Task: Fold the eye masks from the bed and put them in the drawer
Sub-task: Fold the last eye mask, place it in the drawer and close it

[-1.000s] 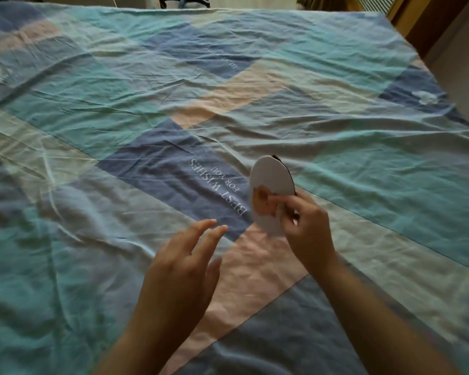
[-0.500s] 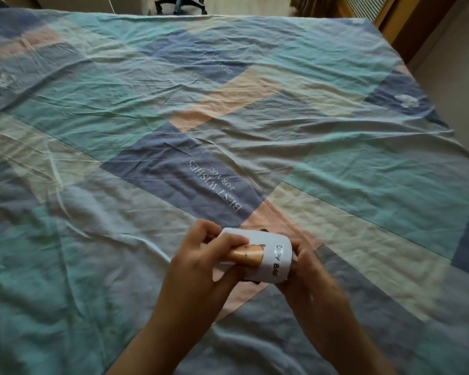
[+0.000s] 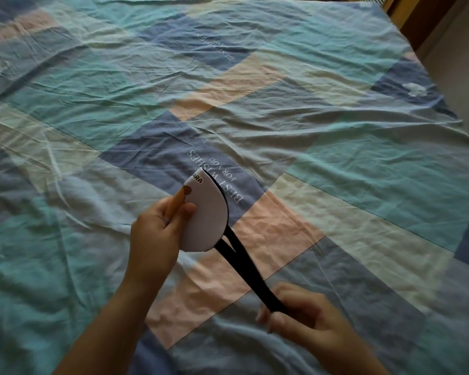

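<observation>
- Two hands share one eye mask [image 3: 206,212] above the bed [image 3: 336,131], each taking a different part of it.
- The left hand [image 3: 157,231] pinches the white padded part, already doubled over into a half-round shape. The thumb lies across the printed face and the other fingers are hidden behind it, so the grip looks meant to keep the fold from springing open.
- The right hand [image 3: 306,320] is closed around the far end of the black strap [image 3: 244,263]. The strap runs taut and straight from the lower edge of the mask down to that fist.
- Pulling the strap out like this probably takes the slack and twists out of it, so it can be wound or tucked neatly round the folded mask.
- The mask hangs in the air, clear of the patchwork bedsheet [image 3: 119,77], above the blue patch with white lettering. Held up this way, both hands can work round it freely.
- I see no other mask on the wrinkled sheet from here, and no drawer is in sight, so I cannot say how many remain.
- My guess is that this mask is midway through folding: the pad is doubled, the strap is not yet tidied.
- The strap looks elastic, so letting go of either end too soon could make it snap back and loosen the fold.
</observation>
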